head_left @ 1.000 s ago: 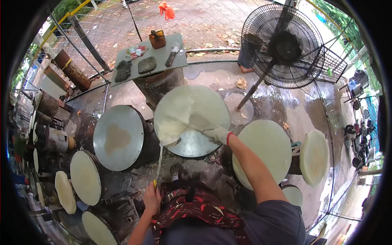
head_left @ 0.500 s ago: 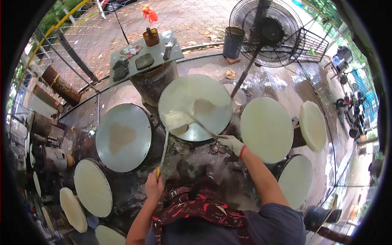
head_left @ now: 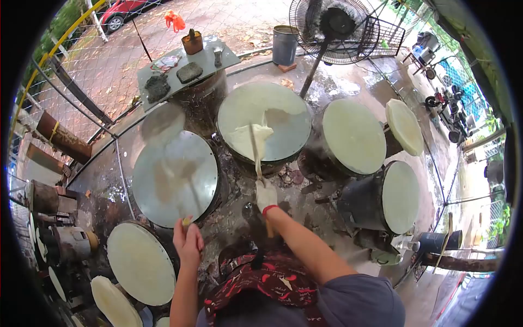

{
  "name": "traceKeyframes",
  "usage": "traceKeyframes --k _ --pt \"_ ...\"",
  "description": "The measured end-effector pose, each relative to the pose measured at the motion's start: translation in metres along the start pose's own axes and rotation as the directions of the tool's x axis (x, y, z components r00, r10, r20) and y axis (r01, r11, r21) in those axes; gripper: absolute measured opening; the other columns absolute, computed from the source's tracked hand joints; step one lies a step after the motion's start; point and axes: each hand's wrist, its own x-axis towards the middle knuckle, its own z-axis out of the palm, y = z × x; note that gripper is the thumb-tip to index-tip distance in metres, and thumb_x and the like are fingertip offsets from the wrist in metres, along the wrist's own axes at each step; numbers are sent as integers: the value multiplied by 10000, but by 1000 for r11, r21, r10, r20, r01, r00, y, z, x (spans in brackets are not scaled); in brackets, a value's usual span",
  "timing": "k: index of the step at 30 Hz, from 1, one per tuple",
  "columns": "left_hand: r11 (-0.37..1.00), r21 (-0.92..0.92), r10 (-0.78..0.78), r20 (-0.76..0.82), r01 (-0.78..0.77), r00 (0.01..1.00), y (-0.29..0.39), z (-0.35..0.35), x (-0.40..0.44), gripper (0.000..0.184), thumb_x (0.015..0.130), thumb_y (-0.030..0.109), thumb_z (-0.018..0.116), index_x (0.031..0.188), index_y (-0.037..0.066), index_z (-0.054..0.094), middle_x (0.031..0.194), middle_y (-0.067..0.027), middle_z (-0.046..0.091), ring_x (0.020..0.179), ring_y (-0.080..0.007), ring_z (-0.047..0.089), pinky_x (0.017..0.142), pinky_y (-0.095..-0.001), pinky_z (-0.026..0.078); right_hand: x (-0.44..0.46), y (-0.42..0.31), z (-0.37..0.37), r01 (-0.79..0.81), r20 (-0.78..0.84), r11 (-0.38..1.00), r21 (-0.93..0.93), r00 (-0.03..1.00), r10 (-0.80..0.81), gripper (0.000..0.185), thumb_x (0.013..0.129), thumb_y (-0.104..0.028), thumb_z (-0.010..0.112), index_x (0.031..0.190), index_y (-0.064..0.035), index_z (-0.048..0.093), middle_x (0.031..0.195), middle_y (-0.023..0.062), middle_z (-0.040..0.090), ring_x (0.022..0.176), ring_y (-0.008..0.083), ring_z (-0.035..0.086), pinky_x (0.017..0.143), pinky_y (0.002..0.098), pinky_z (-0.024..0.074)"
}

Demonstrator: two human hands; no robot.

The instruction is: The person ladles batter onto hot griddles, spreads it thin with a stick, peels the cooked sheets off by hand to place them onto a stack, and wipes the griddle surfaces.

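Note:
My left hand is closed on the yellow handle of a long tool, whose blurred blade reaches over the left round plate. That plate is bare metal with a brownish patch. My right hand, in a whitish glove with a red cuff, grips a long flat scraper just in front of the centre round plate. Pale, soft batter lies folded around the scraper and hangs over the plate's front edge. Pale coating covers the back and left of this plate; grey metal shows at its right.
Pale-coated round plates stand at the right, farther right and lower left. Behind are a small table with a rusty tin, a grey bucket and a large fan. A wire fence runs behind.
The view has shifted. My left hand's tool has left the centre plate and swung over the left plate. My right hand has moved left to the centre plate's front, and its scraper now points away from me.

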Motion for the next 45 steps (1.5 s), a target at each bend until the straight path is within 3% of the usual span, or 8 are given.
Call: traceKeyframes --k 7,11,16,19,23,28,36,45 --pt "967 -201 -180 -94 159 979 -23 -59 -56 262 924 106 420 1179 47 408 593 -14 363 341 -79 310 317 -230 299 11 -3 16 170 95 932 -319 984 -147 374 883 -293 484 1101 -1 567 857 176 622 768 264 593 710 366 451" --pt "929 -306 -234 -58 206 970 -29 -69 -77 257 908 83 431 1161 43 406 583 -8 347 357 -78 318 336 -220 304 31 -5 -24 -198 19 966 165 980 198 279 893 -239 491 1049 -24 576 691 61 542 610 143 505 569 298 419" --pt "908 -353 -239 5 225 971 -33 -50 -85 250 895 73 458 1141 47 418 589 -9 347 366 -74 323 340 -222 308 10 8 -17 302 165 935 -184 948 -274 256 887 -231 501 1030 -35 584 634 5 499 534 117 454 517 289 395" --pt "895 -385 -224 52 227 973 -36 -28 -86 246 894 71 460 1136 50 421 592 -8 346 371 -72 327 344 -222 311 16 19 -64 26 242 977 -214 970 28 346 861 -307 446 1024 -39 593 951 214 616 911 379 568 817 414 427" --pt "887 -412 -205 57 210 977 -38 6 -91 240 896 66 450 1135 53 422 601 -9 349 378 -70 331 351 -221 316 44 -3 -98 -37 110 999 -21 993 39 253 902 -223 474 1006 -16 575 711 25 550 613 110 483 591 265 430" --pt "861 -465 -196 71 206 978 -40 77 -91 230 904 70 434 1133 53 429 620 -9 358 398 -69 338 369 -217 322 33 -1 -140 209 511 895 -394 860 24 393 888 -336 446 1099 -27 567 1042 232 594 1008 378 549 848 403 431" --pt "816 -526 -219 100 239 970 -38 174 -84 214 908 80 432 1120 69 458 647 -12 367 433 -76 343 400 -228 325 102 -43 -235 94 378 923 -373 924 59 358 896 -320 449 1070 -30 565 985 233 604 955 381 568 808 420 438" --pt "807 -531 -255 80 258 964 -43 224 -79 200 909 98 458 1107 74 460 683 -21 386 490 -99 375 455 -235 345 180 -31 -233 378 513 841 -387 846 -144 320 884 -325 448 965 -25 527 893 262 589 905 434 552 750 478 442"
